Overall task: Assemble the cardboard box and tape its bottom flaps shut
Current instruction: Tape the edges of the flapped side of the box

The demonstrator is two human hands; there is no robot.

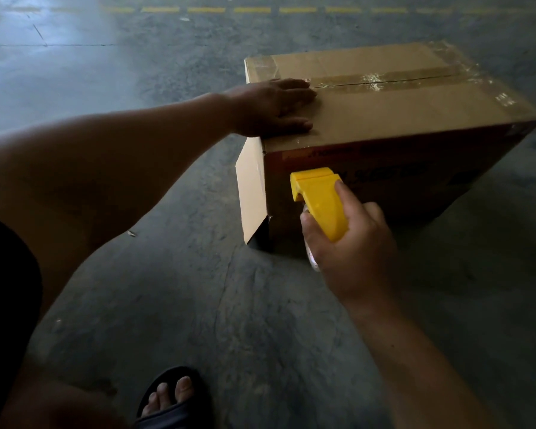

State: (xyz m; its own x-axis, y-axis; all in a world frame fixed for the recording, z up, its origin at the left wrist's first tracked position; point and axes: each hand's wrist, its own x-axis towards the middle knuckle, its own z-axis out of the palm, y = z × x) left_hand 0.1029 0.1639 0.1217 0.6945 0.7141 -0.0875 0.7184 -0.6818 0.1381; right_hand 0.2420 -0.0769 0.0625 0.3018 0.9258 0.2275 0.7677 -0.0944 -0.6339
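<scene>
there, tape dispenser (319, 202) nose points up-left.

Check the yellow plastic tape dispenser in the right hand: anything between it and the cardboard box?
Nothing visible does. The right hand holds the yellow plastic tape dispenser at the brown cardboard box's near side wall. The left hand rests flat on top, clear of that path.

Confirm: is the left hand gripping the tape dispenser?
No. The left hand lies flat, fingers straight, on top of the cardboard box, while the right hand holds the yellow tape dispenser against the box's side.
</scene>
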